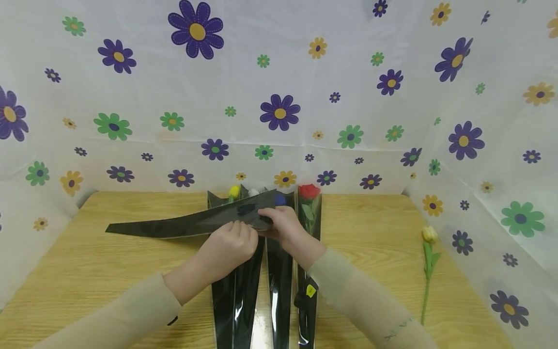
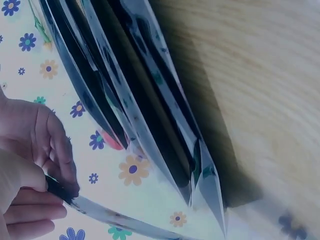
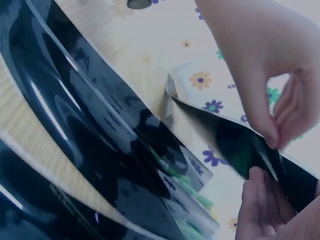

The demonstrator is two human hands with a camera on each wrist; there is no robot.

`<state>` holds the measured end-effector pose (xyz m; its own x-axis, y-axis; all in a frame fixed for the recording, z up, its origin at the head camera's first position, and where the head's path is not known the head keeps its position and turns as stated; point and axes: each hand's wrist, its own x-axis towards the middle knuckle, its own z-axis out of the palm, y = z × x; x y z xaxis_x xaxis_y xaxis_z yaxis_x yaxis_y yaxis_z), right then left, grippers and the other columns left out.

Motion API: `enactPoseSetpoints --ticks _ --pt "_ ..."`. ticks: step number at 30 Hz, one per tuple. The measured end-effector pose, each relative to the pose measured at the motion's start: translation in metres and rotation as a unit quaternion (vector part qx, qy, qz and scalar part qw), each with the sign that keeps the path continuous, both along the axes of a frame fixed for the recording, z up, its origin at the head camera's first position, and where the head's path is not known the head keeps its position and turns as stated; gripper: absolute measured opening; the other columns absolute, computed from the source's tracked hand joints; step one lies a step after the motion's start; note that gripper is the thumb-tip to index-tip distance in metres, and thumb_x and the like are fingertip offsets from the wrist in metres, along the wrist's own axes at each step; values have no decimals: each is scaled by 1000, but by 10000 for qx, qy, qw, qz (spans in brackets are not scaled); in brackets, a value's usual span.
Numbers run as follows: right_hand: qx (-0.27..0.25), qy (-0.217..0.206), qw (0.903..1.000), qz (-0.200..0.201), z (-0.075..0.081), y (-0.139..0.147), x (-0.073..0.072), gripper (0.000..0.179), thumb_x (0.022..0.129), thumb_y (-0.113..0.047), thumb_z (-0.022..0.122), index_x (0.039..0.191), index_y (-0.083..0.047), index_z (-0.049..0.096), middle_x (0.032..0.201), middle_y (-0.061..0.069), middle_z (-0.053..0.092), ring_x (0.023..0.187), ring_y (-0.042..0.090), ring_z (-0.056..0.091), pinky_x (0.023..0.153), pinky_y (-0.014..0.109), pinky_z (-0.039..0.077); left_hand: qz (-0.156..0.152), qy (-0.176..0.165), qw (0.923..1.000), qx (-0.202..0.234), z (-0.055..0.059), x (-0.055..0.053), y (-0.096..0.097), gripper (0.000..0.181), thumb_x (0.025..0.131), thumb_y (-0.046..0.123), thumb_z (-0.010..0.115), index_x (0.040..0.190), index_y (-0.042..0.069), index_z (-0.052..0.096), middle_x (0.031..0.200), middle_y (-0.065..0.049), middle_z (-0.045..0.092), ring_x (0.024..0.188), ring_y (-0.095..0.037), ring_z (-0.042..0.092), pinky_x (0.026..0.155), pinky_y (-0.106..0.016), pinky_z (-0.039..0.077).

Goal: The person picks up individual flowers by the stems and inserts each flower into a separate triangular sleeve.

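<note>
A long, tapered black flower sleeve point(image 1: 174, 227) is held crosswise above the table, its narrow tip pointing left. My left hand point(image 1: 235, 242) pinches its lower edge near the wide end, fingers curled. Beside it, my right hand point(image 1: 285, 228) grips the wide end between thumb and fingers. The right wrist view shows both hands close together on the dark sleeve point(image 3: 220, 130); whether anything is inside cannot be made out. Beneath lie several black-wrapped flowers: a yellow one point(image 1: 234, 192), a whitish one point(image 1: 254, 192), a partly covered blue one point(image 1: 280, 199) and a red rose point(image 1: 309, 191).
A loose pale yellow tulip point(image 1: 429, 235) lies on the wooden table point(image 1: 362, 232) at the right. A small black item with a yellow label point(image 1: 310, 291) rests on the rose's wrapping. Flower-printed cloth point(image 1: 244, 77) hangs behind and at both sides.
</note>
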<state>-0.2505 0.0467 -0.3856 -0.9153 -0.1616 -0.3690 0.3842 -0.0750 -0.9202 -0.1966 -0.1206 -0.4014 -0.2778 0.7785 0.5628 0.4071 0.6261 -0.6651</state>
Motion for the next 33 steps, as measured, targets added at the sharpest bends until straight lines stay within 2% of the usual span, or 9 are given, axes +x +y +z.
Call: enactPoseSetpoints --ticks 4,8,14,17,21,25,28,31,33 --pt "302 -37 9995 58 1 9 -3 15 103 -13 66 108 2 68 89 5 71 66 7 69 71 24 63 -45 -338 9993 122 -5 2 4 12 89 2 78 79 2 71 67 -5 71 61 -14 72 60 -22 60" --pt "725 37 9968 321 0 16 -4 24 102 -15 69 80 -10 60 76 -3 61 66 6 61 66 20 57 -63 -1113 9911 725 -8 3 7 25 79 10 93 76 8 69 64 -1 67 53 -11 63 48 -23 50" --pt "1444 289 9863 749 0 28 -3 44 103 -18 69 66 -15 47 59 -8 44 56 7 43 69 23 50 62 -2438 9466 2110 -2 -2 12 19 86 21 90 92 7 78 84 -5 81 68 -17 77 58 -32 62" --pt "1771 427 9794 873 1 32 -3 38 103 -21 69 69 -13 57 63 -9 47 61 8 43 87 34 58 117 -2809 9270 2482 3 -8 12 27 90 22 87 109 5 80 101 -10 83 85 -23 81 70 -36 66" --pt "1909 554 9754 951 3 35 -2 26 103 -22 69 83 -7 72 80 -8 60 80 10 53 112 54 54 69 -3122 9118 2668 5 -16 13 41 93 26 85 126 4 75 118 -14 81 101 -28 80 80 -41 67" --pt "2026 572 9721 1034 6 37 0 34 103 -24 68 72 -9 62 71 -7 52 77 12 51 111 54 55 -22 -3296 9078 2596 4 -21 15 47 96 27 82 134 2 71 127 -16 78 108 -30 79 85 -43 66" --pt "2073 596 9706 1072 8 39 1 43 102 -24 68 64 -15 50 62 -7 42 68 11 45 101 45 58 -30 -3346 9073 2545 3 -23 16 46 97 27 80 135 3 70 128 -15 77 109 -29 79 86 -42 66" --pt "2022 641 9709 1108 10 41 2 48 102 -24 68 61 -17 45 59 -7 36 64 10 39 87 36 53 -32 -3409 9050 2545 2 -25 16 42 98 27 79 133 4 72 124 -13 79 105 -27 80 83 -41 66" --pt "1975 669 9711 1162 11 43 3 49 103 -23 68 61 -18 44 57 -8 36 61 10 38 85 36 53 -15 -3493 9021 2532 1 -25 17 38 99 26 78 131 6 74 118 -11 81 100 -25 80 80 -40 67"
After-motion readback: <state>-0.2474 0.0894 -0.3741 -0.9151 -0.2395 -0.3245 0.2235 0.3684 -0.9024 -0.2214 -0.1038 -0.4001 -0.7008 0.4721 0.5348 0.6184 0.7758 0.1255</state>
